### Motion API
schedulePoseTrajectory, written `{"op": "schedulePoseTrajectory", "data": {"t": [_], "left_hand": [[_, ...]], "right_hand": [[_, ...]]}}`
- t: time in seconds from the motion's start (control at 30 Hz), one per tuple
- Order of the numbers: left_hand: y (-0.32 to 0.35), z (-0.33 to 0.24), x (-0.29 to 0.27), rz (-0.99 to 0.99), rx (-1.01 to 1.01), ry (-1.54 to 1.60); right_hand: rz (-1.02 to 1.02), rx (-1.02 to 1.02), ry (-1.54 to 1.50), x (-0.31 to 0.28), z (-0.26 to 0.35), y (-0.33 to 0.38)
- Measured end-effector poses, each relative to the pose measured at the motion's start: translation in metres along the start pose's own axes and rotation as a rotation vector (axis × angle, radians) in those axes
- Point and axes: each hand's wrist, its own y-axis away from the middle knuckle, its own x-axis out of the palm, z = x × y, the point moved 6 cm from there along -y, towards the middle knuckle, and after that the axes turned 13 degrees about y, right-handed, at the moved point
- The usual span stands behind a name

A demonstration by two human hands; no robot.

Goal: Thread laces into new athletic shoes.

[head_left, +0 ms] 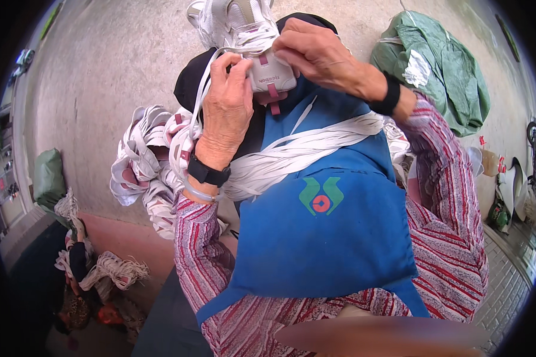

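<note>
In my lap, up by the knees, lies a white and grey sneaker [242, 30] with its padded tongue [272, 76] toward me. Mauve tabs trim the tongue, and white laces cross just beyond it. My left hand [227, 107] pinches the tongue's left edge, with a loose white lace [205, 89] running beside the fingers. At the tongue's right edge, the fingers of my right hand [321, 56] are curled in a pinch; what sits between their tips is hidden. A thick bundle of white shoelaces [304, 154] lies across my blue apron [321, 250].
Left of my legs hangs a pile of white and pink shoe pieces [146, 154]. A large green sack [438, 71] stands on the concrete floor to the right. At far left are another green sack [49, 177] and more bundled laces [116, 269] beside a pinkish ledge [122, 238].
</note>
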Motion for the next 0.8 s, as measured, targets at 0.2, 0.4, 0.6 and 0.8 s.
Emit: {"op": "schedulePoseTrajectory", "data": {"t": [0.2, 0.4, 0.6, 0.8], "left_hand": [[-0.009, 0.002, -0.005, 0.055, 0.09, -0.039], [-0.003, 0.0, -0.009, 0.085, 0.157, -0.206], [-0.011, -0.008, 0.003, 0.204, 0.205, -0.301], [-0.004, -0.003, -0.005, 0.114, 0.144, -0.185]], "right_hand": [[-0.095, -0.099, -0.356, -0.027, 0.045, 0.009], [0.526, 0.127, -1.161, -0.008, 0.063, 0.027], [0.456, 0.324, -0.912, -0.005, 0.023, 0.045], [0.117, 0.397, -0.652, 0.002, 0.006, 0.033]]}}
